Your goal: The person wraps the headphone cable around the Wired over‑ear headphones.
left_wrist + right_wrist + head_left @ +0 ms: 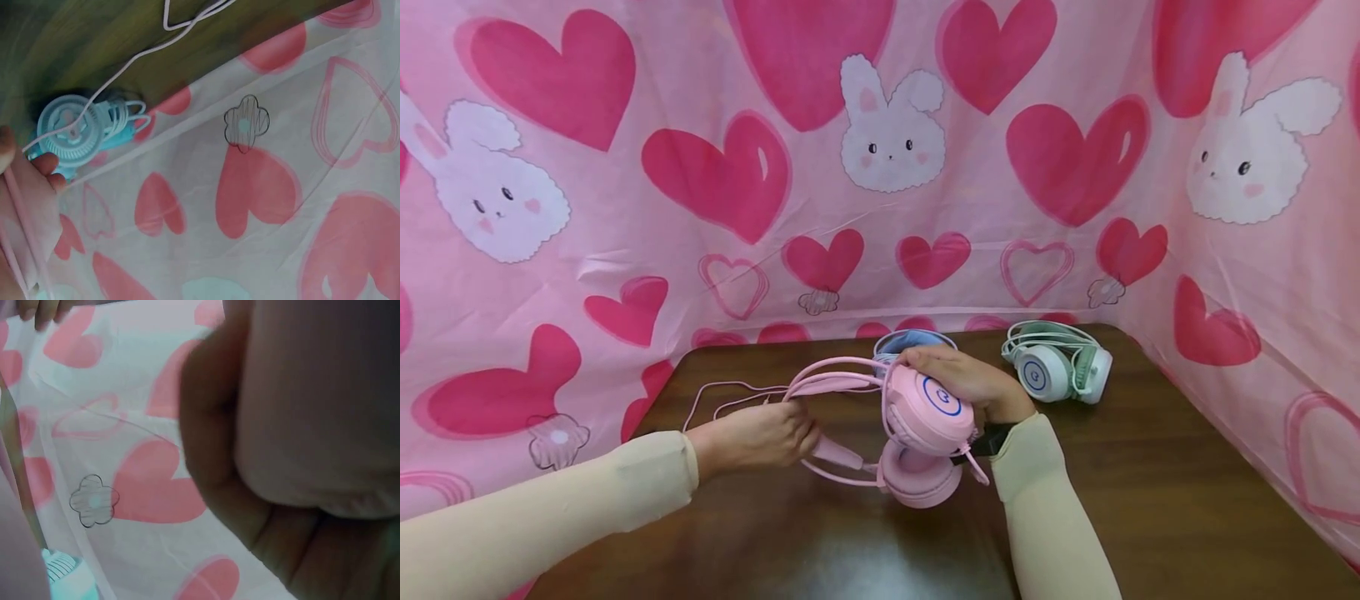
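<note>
A pair of pink headphones [925, 408] with a round blue logo on the ear cup is held above the table, sideways to the head camera. My left hand [756, 435] grips the headband at its left end. In the left wrist view, its fingers [47, 164] show at the left edge beside the pink band [26, 228]. My right hand [966, 377] holds the upper ear cup, its fingers over the far side. Up close in the right wrist view, the right hand [215, 437] curves around the pale pink ear cup [319, 412]. The lower ear cup [919, 479] hangs below.
Behind the pink pair, blue headphones [917, 338] are partly hidden. White and green headphones [1047, 371] lie at the back right of the dark wooden table [1150, 492]. A thin pink cable [730, 384] trails over the left side. Heart-and-rabbit cloth [820, 208] surrounds the back and sides.
</note>
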{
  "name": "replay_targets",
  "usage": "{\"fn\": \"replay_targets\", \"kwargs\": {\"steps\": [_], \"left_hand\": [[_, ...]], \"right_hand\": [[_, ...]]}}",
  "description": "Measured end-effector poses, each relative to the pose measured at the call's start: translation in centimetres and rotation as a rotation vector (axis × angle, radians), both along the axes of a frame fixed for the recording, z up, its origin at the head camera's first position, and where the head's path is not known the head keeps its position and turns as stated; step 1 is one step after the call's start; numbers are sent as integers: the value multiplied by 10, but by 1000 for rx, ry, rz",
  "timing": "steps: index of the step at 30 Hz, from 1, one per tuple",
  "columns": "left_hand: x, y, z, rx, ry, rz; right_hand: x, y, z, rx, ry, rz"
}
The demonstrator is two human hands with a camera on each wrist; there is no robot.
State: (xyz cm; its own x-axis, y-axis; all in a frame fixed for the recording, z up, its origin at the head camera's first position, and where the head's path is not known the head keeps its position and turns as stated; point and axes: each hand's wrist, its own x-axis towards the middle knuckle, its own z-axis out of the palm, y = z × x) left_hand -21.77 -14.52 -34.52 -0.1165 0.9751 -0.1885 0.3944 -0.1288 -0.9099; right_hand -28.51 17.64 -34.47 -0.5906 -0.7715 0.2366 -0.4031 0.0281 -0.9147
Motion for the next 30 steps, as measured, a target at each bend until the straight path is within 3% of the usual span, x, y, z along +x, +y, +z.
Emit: {"fn": "replay_targets", "kwargs": {"steps": [5, 12, 18, 24, 27, 30], "left_hand": [[6, 0, 12, -40, 10, -15], [12, -8, 26, -58, -71, -181], [16, -18, 39, -36, -132, -246], [21, -14, 43, -44, -137, -308], [24, -10, 42, -41, -138, -317], [26, -9, 40, -33, -136, -300]], "right_hand": [[2, 3, 5, -30, -5, 57], [8, 11, 12, -63, 70, 136], [14, 14, 18, -62, 15, 266], [13, 16, 23, -25, 177, 366], [9, 18, 21, -68, 200, 393], [5, 18, 15, -148, 220, 365]]}}
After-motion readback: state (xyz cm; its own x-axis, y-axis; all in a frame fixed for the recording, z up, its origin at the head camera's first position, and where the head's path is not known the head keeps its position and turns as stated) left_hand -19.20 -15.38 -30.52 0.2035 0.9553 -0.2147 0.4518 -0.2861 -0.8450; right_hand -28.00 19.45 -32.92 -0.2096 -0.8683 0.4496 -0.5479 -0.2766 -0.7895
